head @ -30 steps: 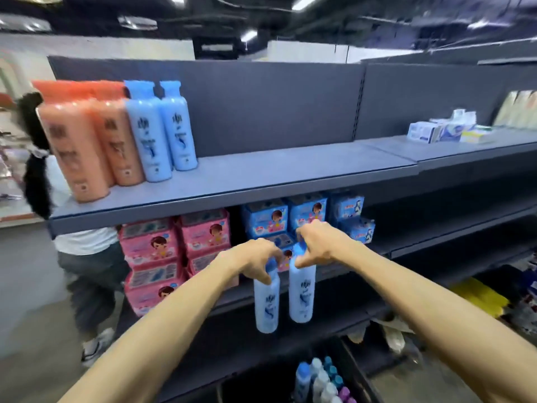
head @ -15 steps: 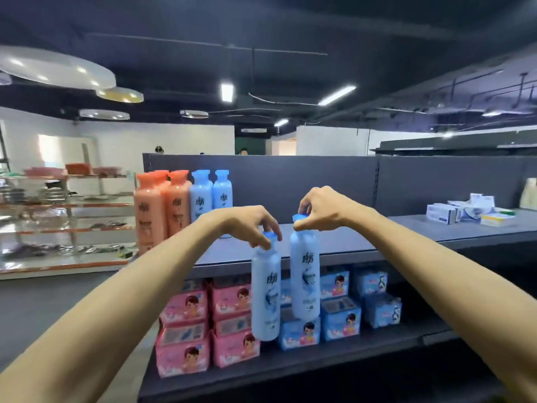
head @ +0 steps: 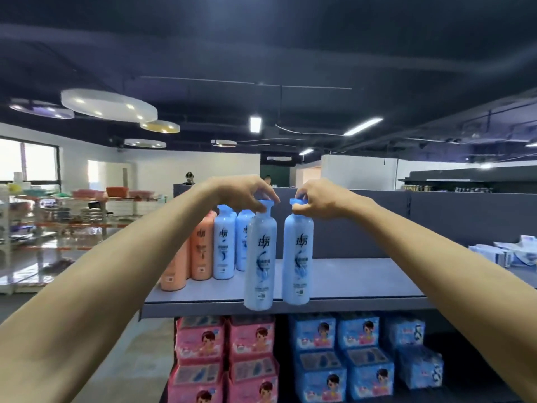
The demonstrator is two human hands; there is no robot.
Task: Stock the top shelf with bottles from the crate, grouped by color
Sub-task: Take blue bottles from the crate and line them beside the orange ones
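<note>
Two pale blue bottles hang upright at the front edge of the top shelf point(head: 363, 282), one in each hand. The left hand point(head: 247, 193) pinches the cap of the left bottle point(head: 260, 257) with curled fingertips, and the right hand point(head: 322, 199) pinches the cap of the right bottle point(head: 299, 257) the same way. The pair are just beside each other with a thin gap between them. The left bottle's base overlaps the shelf's front lip and the right bottle's base sits at that edge. I cannot tell whether either one touches the shelf.

Toward the shelf's left end stand orange bottles point(head: 200, 251). Right beside them are two more shelved blue bottles point(head: 223, 248), all upright, behind and left of the held pair. Off toward the right end lie white packages point(head: 517, 254). Under the shelf, pink packs point(head: 226, 356) are stacked on the left and blue packs point(head: 363, 353) on the right.
</note>
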